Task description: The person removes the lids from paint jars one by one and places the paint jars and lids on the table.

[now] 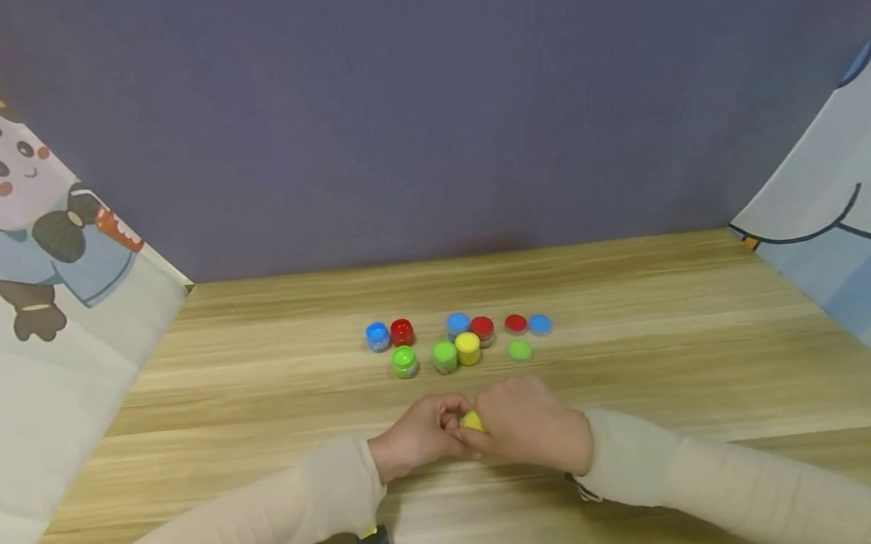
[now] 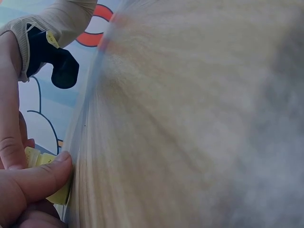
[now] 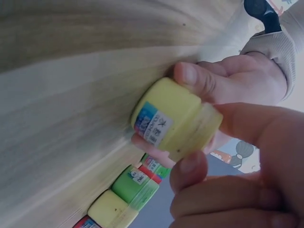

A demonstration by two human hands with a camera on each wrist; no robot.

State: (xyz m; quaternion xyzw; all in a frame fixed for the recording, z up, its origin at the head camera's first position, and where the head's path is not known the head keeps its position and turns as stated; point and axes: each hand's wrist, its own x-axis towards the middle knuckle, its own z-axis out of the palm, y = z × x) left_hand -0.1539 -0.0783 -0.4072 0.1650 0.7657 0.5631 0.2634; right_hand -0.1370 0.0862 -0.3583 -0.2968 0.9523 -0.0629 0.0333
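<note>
Near the front of the table, both hands meet on a small yellow jar point(image 3: 164, 114) with a printed label. My left hand point(image 1: 424, 429) grips the jar's body, its thumb along one side in the left wrist view. Thumb and finger of my right hand point(image 1: 530, 424) pinch the yellow lid point(image 3: 202, 130) at the jar's top. The jar lies tilted in the right wrist view, close over the wood. From the head, only a bit of yellow shows between the fingers.
Beyond the hands stand lidless blue point(image 1: 377, 337), red point(image 1: 403, 333) and green point(image 1: 404, 363) jars. Lidded blue point(image 1: 458, 324), red point(image 1: 482, 329), green point(image 1: 444, 356) and yellow point(image 1: 468, 348) jars cluster mid-table. Red point(image 1: 516, 324), blue point(image 1: 539, 325) and green point(image 1: 520, 350) lids lie right of them.
</note>
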